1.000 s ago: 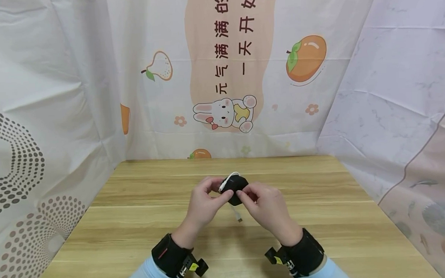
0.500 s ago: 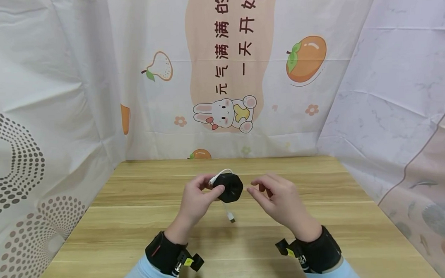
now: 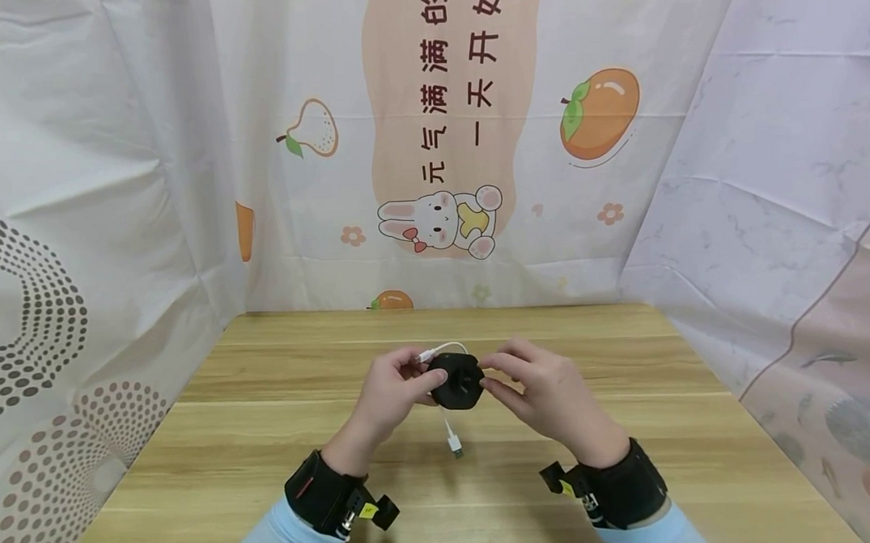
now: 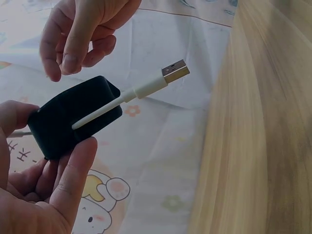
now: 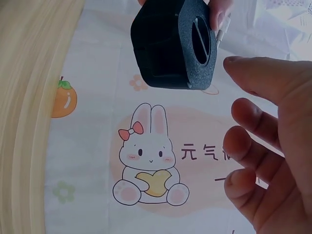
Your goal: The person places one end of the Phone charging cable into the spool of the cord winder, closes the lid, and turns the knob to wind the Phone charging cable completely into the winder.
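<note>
My left hand (image 3: 389,395) pinches a black, many-sided cable winder (image 3: 448,399) between thumb and fingers, above the table. From the winder's lower side a white USB cable hangs, its USB-A plug (image 3: 454,444) pointing down. The other cable end, with a white plug (image 3: 427,355), loops out at the top near the left fingers. In the right wrist view the winder (image 5: 158,46) shows a round opening with a thin strip inside. My right hand (image 3: 549,388) is close to the winder's right edge, fingers loosely bent; both wrist views show a gap between them.
A wooden table (image 3: 269,473) lies beneath the hands. Printed cloth curtains (image 3: 315,188) stand at the back and both sides. Each wrist wears a black strap (image 3: 324,499) with a small camera.
Both hands were on the winder at first. The right hand let go and moved right, then its fingertips came nearer the winder's edge again. The winder has turned to show its opening.
</note>
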Demonstrator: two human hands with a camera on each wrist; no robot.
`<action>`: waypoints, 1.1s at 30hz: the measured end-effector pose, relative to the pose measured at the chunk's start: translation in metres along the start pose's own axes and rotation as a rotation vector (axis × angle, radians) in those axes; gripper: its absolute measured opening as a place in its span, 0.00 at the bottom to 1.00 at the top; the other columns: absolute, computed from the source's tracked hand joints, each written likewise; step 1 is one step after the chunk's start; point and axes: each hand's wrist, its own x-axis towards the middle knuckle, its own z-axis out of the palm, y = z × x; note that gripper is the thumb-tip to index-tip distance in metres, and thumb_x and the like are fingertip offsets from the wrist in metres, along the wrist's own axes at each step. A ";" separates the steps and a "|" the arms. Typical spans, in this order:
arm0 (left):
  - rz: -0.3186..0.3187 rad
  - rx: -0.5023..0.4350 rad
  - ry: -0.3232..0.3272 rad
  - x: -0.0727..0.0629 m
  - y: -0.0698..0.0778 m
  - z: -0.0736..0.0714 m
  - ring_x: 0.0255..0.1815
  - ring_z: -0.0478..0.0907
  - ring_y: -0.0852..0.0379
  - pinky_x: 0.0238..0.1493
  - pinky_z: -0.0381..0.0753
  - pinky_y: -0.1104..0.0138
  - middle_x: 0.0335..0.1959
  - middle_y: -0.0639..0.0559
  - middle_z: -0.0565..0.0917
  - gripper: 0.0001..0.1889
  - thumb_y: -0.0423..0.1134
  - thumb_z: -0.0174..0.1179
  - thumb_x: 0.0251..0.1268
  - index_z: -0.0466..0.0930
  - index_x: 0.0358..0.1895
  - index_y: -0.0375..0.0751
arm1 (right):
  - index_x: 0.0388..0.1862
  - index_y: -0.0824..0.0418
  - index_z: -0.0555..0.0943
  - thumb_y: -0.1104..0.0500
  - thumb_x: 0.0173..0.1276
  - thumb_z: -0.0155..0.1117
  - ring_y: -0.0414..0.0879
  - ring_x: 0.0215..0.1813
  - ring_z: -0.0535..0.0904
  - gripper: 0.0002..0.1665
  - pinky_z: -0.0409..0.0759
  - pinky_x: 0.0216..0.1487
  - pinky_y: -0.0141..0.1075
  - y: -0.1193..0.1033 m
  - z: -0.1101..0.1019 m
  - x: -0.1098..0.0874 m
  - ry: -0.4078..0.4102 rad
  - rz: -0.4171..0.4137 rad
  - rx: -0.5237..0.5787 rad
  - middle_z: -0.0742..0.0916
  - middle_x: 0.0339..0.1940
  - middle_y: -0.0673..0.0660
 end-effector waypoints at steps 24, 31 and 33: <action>-0.057 0.034 -0.090 0.001 -0.006 0.006 0.34 0.79 0.51 0.32 0.88 0.56 0.35 0.42 0.79 0.15 0.34 0.71 0.64 0.84 0.51 0.30 | 0.38 0.50 0.91 0.59 0.53 0.84 0.36 0.27 0.75 0.13 0.73 0.24 0.28 0.000 0.025 -0.005 -0.038 -0.060 -0.025 0.80 0.32 0.44; -0.059 0.035 -0.088 0.000 -0.005 0.005 0.34 0.79 0.51 0.32 0.88 0.55 0.34 0.43 0.78 0.14 0.33 0.70 0.64 0.84 0.50 0.30 | 0.37 0.48 0.92 0.57 0.52 0.85 0.34 0.24 0.73 0.13 0.70 0.22 0.26 0.000 0.026 -0.006 -0.017 -0.049 -0.048 0.80 0.29 0.43; -0.062 0.035 -0.089 0.000 -0.005 0.005 0.33 0.79 0.51 0.33 0.88 0.55 0.33 0.43 0.78 0.13 0.33 0.70 0.64 0.84 0.49 0.29 | 0.36 0.48 0.92 0.56 0.51 0.85 0.34 0.24 0.74 0.13 0.70 0.22 0.26 0.000 0.027 -0.006 0.004 -0.055 -0.052 0.81 0.28 0.43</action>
